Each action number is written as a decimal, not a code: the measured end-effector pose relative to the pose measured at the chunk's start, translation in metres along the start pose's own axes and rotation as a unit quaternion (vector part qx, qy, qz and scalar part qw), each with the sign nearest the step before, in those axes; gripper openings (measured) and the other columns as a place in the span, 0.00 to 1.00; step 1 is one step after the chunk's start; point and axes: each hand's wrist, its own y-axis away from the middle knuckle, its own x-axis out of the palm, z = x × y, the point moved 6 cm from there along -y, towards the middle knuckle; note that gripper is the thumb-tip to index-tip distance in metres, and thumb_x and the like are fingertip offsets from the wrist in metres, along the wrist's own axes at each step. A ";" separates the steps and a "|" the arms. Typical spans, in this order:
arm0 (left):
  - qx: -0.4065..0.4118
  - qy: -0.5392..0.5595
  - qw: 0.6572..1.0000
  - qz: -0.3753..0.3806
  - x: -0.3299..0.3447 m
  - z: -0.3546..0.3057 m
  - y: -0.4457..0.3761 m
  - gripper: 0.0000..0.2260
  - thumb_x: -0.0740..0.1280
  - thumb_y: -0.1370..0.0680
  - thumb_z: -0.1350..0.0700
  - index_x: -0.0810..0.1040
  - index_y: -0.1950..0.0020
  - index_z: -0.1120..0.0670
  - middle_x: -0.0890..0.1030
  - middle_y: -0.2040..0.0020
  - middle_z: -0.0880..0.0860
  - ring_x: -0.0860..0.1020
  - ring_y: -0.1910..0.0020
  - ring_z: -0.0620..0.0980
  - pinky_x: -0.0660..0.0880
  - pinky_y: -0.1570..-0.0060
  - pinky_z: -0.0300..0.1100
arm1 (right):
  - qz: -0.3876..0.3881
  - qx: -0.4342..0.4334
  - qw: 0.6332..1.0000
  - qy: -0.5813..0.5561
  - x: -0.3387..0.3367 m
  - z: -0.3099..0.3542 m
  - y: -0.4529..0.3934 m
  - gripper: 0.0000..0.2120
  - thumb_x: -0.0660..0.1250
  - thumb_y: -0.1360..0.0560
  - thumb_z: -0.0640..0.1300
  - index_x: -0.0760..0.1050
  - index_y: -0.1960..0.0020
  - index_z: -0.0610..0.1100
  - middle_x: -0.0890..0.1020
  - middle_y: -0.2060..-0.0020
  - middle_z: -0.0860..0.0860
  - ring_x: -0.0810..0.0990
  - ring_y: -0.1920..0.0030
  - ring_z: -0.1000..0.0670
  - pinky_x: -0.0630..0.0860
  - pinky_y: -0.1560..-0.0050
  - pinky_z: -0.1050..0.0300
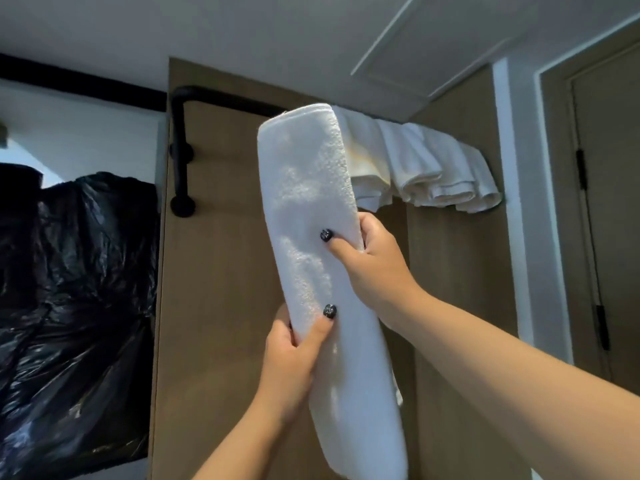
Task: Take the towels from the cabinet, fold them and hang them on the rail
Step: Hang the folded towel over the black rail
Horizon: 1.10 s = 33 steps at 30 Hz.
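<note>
A long folded white towel [311, 209] is held up in front of the black rail [221, 97], its folded top end reaching the rail's height. My left hand [294, 355] grips its lower left edge, thumb across the front. My right hand [370, 258] pinches its right edge higher up, thumb on the front. Several folded white towels [426, 168] hang side by side over the rail to the right. The rail is mounted on a brown wood panel [221, 271], and its stretch behind the towels is hidden.
A black plastic bag [76, 289] hangs at the left. A brown door [609, 202] with black hinges stands at the far right. A white ceiling hatch [440, 43] is overhead.
</note>
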 end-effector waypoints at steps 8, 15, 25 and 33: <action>0.041 -0.055 0.998 -0.003 0.001 -0.016 -0.081 0.34 0.82 0.46 0.49 0.77 0.43 0.55 0.86 0.51 0.50 0.85 0.53 0.51 0.82 0.55 0.46 | -0.001 -0.009 0.997 -0.080 0.001 -0.001 -0.117 0.10 0.68 0.22 0.45 0.74 0.42 0.44 0.83 0.47 0.45 0.82 0.47 0.45 0.78 0.49 0.50; 0.140 -0.108 0.984 -0.009 -0.016 -0.052 -0.178 0.31 0.82 0.47 0.47 0.78 0.46 0.52 0.86 0.52 0.46 0.85 0.54 0.47 0.82 0.58 0.40 | -0.028 -0.071 0.993 -0.087 0.007 0.028 -0.226 0.09 0.69 0.22 0.44 0.72 0.58 0.45 0.74 0.66 0.53 0.73 0.70 0.58 0.69 0.71 0.67; 0.294 -0.194 0.935 -0.034 -0.033 -0.094 -0.290 0.23 0.80 0.33 0.55 0.74 0.44 0.45 0.82 0.48 0.44 0.82 0.53 0.40 0.81 0.53 0.39 | -0.099 -0.111 0.984 -0.095 0.017 0.041 -0.342 0.18 0.71 0.25 0.42 0.74 0.38 0.35 0.82 0.46 0.42 0.84 0.51 0.43 0.82 0.50 0.46; 0.366 -0.241 0.898 -0.034 -0.026 -0.081 -0.320 0.28 0.76 0.30 0.52 0.67 0.35 0.41 0.76 0.46 0.38 0.76 0.48 0.36 0.75 0.58 0.30 | -0.182 -0.141 0.965 0.127 0.028 0.033 -0.381 0.16 0.72 0.26 0.45 0.75 0.42 0.39 0.81 0.44 0.45 0.81 0.45 0.43 0.78 0.47 0.54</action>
